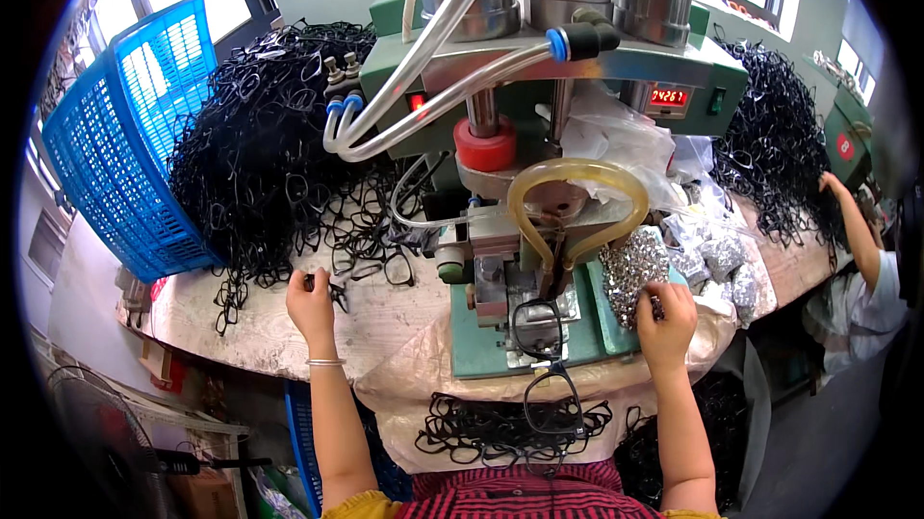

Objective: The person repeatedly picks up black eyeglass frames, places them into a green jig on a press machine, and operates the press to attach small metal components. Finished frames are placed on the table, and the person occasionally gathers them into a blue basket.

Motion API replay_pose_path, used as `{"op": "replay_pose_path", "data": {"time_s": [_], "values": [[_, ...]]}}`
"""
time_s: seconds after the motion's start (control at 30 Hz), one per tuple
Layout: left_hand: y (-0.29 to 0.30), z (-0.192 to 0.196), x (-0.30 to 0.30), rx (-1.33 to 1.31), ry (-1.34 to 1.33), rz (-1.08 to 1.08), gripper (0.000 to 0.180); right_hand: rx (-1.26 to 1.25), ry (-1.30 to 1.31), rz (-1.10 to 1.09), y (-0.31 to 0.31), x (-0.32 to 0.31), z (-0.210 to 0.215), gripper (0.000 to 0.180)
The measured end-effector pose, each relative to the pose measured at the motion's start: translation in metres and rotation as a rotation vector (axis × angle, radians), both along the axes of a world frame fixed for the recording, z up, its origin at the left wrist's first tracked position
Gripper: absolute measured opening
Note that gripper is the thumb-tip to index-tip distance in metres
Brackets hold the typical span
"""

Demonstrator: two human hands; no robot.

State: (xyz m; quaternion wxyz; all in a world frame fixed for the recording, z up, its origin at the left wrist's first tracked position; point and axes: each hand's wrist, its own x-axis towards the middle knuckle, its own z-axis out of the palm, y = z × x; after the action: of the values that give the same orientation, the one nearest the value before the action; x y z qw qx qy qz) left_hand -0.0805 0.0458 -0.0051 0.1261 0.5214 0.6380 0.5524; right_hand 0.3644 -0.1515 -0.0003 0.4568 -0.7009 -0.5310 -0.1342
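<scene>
On the left of the table, my left hand (310, 307) is closed on a black eyeglass frame, most of it hidden by the fingers. My right hand (667, 324) has its fingers pinched together at the edge of a pile of small metal parts (630, 269); what they hold, if anything, is too small to name. Between the hands stands a green press machine (549, 62) with a curved yellowish tube (577, 168). A black eyeglass frame (555, 402) hangs at the press's front, tilted, one rim near the metal fixture. More black frames (510, 428) lie in front of my body.
A large heap of black eyeglass frames (260, 134) rises at the left beside a tilted blue basket (120, 143). Another heap (775, 134) is at the back right, where another person's hand (830, 182) reaches in. Bags of metal parts (722, 257) lie right of the press.
</scene>
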Motion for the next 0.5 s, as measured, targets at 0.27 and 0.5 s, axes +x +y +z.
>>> {"op": "replay_pose_path", "data": {"time_s": [0.27, 0.5], "values": [[-0.001, -0.046, -0.001, 0.197, -0.447, -0.057, 0.022, 0.132, 0.831, 0.162, 0.009, -0.005, -0.008, 0.01], [-0.034, -0.007, 0.021, 0.379, -0.38, -0.086, 0.017, 0.216, 0.397, 0.474, 0.019, -0.066, 0.054, 0.015]]}}
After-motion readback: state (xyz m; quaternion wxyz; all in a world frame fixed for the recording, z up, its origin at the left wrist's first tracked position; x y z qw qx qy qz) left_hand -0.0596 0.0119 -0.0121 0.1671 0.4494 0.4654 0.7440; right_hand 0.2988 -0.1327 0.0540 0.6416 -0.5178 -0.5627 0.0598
